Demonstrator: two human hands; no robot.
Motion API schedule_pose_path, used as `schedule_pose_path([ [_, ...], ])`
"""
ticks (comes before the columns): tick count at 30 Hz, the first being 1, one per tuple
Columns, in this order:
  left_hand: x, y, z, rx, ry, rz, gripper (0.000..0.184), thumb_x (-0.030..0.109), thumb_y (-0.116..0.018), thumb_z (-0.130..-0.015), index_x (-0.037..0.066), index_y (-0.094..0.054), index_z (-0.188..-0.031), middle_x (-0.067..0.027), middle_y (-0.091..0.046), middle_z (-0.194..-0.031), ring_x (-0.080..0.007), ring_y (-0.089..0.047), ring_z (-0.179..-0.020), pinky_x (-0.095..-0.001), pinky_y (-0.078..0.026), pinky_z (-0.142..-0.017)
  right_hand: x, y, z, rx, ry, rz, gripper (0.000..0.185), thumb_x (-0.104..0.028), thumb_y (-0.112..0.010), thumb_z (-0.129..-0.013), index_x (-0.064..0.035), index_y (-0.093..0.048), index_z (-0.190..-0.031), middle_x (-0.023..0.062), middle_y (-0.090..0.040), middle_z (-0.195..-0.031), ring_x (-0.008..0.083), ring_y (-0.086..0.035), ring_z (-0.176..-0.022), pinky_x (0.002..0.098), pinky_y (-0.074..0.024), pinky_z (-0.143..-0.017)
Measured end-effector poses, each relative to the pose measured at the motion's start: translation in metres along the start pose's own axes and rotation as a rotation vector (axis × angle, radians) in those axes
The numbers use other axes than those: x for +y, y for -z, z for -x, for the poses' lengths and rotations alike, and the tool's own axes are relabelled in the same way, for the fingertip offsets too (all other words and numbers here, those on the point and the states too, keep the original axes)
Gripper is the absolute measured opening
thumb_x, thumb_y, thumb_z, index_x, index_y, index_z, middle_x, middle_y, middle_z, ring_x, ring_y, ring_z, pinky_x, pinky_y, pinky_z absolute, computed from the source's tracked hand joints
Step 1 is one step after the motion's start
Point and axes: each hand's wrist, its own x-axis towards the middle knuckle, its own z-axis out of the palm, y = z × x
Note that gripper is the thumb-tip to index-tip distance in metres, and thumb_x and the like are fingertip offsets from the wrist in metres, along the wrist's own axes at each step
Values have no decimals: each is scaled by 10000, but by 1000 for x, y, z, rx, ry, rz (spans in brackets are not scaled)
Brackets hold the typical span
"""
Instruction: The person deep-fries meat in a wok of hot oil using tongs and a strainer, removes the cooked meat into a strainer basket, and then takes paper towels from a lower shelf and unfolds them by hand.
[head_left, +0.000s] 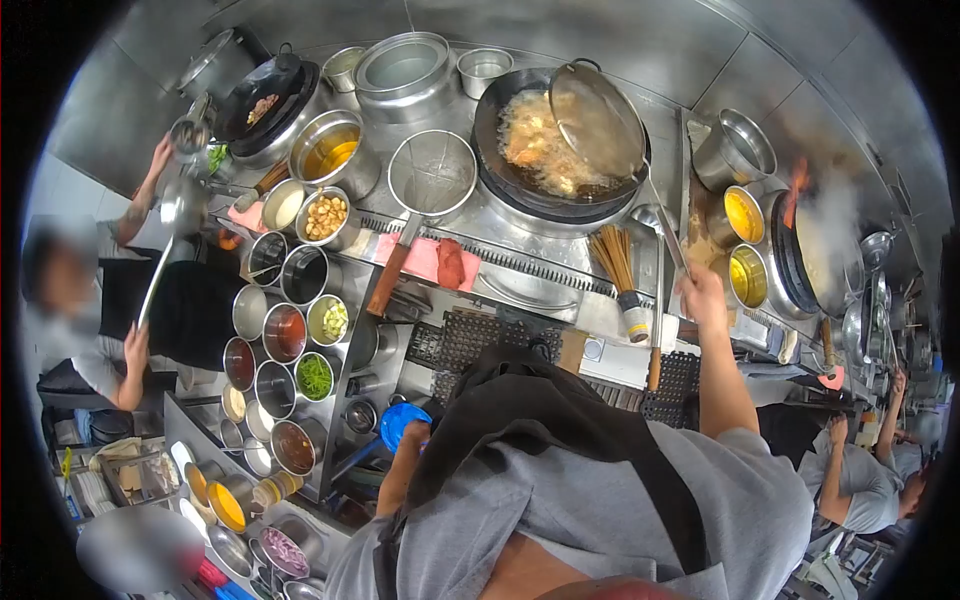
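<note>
Head view: beyond both hands, a strainer tilts over the wok.

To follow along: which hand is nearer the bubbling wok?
The right hand, on a long handle, is back-right of the wok; the left hand is farther back, by something blue.

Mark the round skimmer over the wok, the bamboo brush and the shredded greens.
Round skimmer point(598, 122): head view, its disc.
Bamboo brush point(611, 258): head view, its bristles.
Shredded greens point(315, 377): head view, pile's middle.
</note>
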Motion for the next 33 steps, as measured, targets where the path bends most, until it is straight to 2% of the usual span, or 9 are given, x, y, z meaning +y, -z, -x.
schedule_pose_path([
  [6,5,-6,-32,-156,-233,-537,223,286,-572,-873,89,-661,-927,-77,-625,-804,-229,-624,-724,-410,-509,-602,28,12,2,-125,13,-66,269,-92,-539,-884,6,-645,-1111,36,-602,-618,102,-479,-389,275,-372,-383],
  [10,55,3,-83,-214,-1097,-1403,243,308,-563,-881,87,-662,-898,-75,-598,-747,-223,-605,-684,-396,-493,-603,55,-1,-44,42,403,247,282,-95,-570,-838,-31,-659,-1098,94,-642,-652,154,-525,-427,320,-439,-460],
  [12,83,6,-103,-148,-1326,-1508,255,319,-559,-886,86,-663,-883,-74,-585,-719,-220,-596,-664,-389,-485,-603,45,3,-52,-2,288,212,296,-96,-573,-826,-44,-660,-1104,116,-650,-667,170,-540,-443,335,-454,-488],
  [17,148,-35,-29,-62,-429,-371,241,190,-483,-821,75,-687,-878,-131,-687,-817,-235,-675,-680,-393,-539,-609,34,15,-54,-218,16,-71,334,-78,-543,-845,-41,-638,-1163,65,-608,-642,139,-508,-401,297,-409,-385],
  [20,138,-44,0,-162,-525,-603,181,159,-592,-781,80,-652,-932,-105,-666,-869,-239,-656,-759,-373,-541,-657,54,-1,-53,-309,-30,-250,293,-71,-527,-871,-12,-628,-1139,39,-586,-647,122,-475,-364,269,-368,-330],
  [23,66,-68,-58,-123,-895,-1080,250,153,-516,-819,119,-706,-977,-145,-699,-874,-247,-675,-649,-394,-566,-562,45,-18,-49,-346,-85,-364,199,-78,-549,-874,1,-633,-1036,46,-590,-652,127,-474,-353,271,-366,-327],
  [27,44,-72,21,-212,-276,-859,286,118,-560,-802,131,-685,-1059,-125,-697,-885,-233,-680,-697,-372,-573,-519,46,-37,-57,-418,-95,-475,162,-105,-583,-866,12,-610,-976,55,-586,-649,134,-482,-351,273,-365,-319],
  [30,-6,-78,-17,-356,-281,-1076,323,94,-592,-795,149,-662,-1106,-103,-690,-903,-231,-681,-735,-370,-585,-522,46,-38,-63,-449,-137,-586,130,-103,-578,-862,12,-594,-920,59,-586,-645,133,-480,-351,273,-362,-308],
  [33,-5,-75,-3,-288,-136,-790,344,77,-616,-764,163,-669,-1093,-97,-689,-926,-244,-681,-756,-376,-583,-557,46,-48,-72,-449,-161,-607,100,-93,-573,-866,2,-584,-896,58,-587,-650,130,-481,-356,270,-358,-300],
])
